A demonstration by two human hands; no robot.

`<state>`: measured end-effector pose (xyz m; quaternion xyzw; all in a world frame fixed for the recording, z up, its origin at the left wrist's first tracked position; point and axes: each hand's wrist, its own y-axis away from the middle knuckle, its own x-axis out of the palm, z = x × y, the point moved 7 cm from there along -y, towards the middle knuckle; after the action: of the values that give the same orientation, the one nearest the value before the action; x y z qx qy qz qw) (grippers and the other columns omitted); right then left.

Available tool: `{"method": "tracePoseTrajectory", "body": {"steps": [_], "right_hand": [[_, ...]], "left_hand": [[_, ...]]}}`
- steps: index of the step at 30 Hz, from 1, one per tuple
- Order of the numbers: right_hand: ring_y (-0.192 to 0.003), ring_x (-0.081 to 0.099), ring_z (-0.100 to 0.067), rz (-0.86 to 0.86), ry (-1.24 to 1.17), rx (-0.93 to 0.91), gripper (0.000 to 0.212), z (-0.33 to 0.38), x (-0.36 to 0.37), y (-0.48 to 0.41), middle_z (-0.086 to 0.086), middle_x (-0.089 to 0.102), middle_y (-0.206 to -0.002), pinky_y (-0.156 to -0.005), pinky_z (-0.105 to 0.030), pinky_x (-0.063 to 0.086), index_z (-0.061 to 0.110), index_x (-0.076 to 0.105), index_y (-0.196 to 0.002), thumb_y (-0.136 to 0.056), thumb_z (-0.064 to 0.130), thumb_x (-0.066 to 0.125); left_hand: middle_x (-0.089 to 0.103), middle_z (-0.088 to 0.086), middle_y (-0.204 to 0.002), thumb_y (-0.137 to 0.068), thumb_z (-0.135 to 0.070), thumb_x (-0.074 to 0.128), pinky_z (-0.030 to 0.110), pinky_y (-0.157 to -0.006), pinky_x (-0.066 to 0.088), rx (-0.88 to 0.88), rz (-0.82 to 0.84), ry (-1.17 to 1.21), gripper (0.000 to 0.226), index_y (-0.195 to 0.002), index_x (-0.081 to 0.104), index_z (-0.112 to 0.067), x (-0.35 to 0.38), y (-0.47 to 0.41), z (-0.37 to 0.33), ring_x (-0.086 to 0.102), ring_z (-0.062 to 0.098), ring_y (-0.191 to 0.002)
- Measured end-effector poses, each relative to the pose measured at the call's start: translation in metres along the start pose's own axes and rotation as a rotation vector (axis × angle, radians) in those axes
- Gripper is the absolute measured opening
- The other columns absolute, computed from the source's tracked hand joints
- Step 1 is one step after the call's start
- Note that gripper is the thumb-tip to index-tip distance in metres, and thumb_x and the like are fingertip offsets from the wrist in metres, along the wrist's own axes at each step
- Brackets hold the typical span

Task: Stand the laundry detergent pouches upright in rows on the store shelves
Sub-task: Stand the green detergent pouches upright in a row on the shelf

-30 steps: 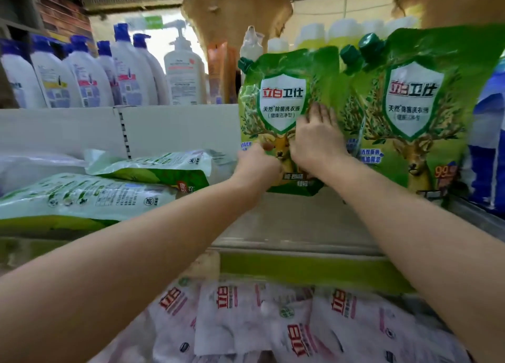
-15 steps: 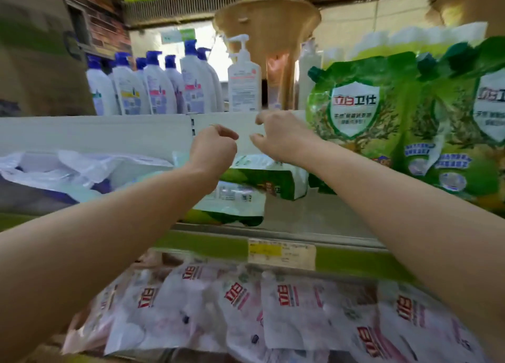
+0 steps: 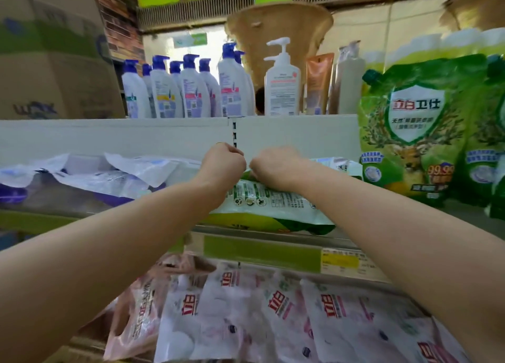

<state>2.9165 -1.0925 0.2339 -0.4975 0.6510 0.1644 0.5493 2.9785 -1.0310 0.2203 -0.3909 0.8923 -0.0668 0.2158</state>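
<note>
A green-and-white detergent pouch [image 3: 273,201] lies flat on the shelf [image 3: 259,249], on top of another lying pouch. My right hand [image 3: 273,166] curls its fingers over the pouch's far edge. My left hand [image 3: 222,163] is a closed fist just left of it, above the pouch's left end, with nothing visible in it. At the right, green pouches [image 3: 410,133] with a deer picture stand upright side by side.
Pale blue-and-white pouches [image 3: 109,176] lie flat on the shelf's left part. Pink-and-white pouches [image 3: 273,308] fill the lower shelf. Pump bottles [image 3: 191,89] stand behind the white back panel. A cardboard box [image 3: 49,62] is at the upper left.
My hands left the upright green pouch and moved left and down to the lying pouch. The right hand now curls over it. The view turned left.
</note>
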Motion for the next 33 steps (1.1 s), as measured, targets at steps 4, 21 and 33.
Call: {"method": "tracePoseTrajectory", "body": {"steps": [4, 21, 33], "right_hand": [[-0.101, 0.061, -0.034, -0.188, 0.07, 0.045, 0.025, -0.019, -0.01, 0.008, -0.015, 0.063, -0.112, -0.073, -0.034, 0.041, 0.005, 0.055, -0.111, -0.096, 0.011, 0.036], [-0.069, 0.046, -0.018, -0.986, -0.794, 0.56, 0.036, -0.193, -0.056, 0.11, -0.009, 0.055, -0.078, -0.056, -0.023, 0.026, -0.004, 0.061, -0.086, -0.1, 0.015, 0.034], [-0.111, 0.05, -0.017, -0.951, -1.441, 0.612, 0.043, -0.252, -0.01, 0.174, 0.0, 0.053, -0.112, -0.093, -0.026, 0.037, 0.006, 0.049, -0.128, -0.098, 0.035, 0.039]], "left_hand": [[0.052, 0.007, -0.074, -0.086, 0.004, 0.044, 0.035, -0.07, 0.045, 0.018, 0.028, 0.01, 0.026, -0.07, 0.051, -0.015, 0.004, 0.002, -0.004, 0.052, 0.027, -0.081], [0.059, 0.021, -0.118, -0.073, -0.011, 0.077, 0.041, -0.101, 0.048, -0.132, 0.327, 0.056, 0.059, -0.121, 0.046, 0.002, 0.086, 0.009, -0.026, 0.06, 0.028, -0.108], [0.062, 0.009, -0.104, -0.072, -0.001, 0.076, 0.037, -0.082, 0.053, -0.021, 0.501, -0.011, 0.044, -0.102, 0.048, -0.016, 0.161, 0.037, -0.06, 0.06, 0.025, -0.101]]}}
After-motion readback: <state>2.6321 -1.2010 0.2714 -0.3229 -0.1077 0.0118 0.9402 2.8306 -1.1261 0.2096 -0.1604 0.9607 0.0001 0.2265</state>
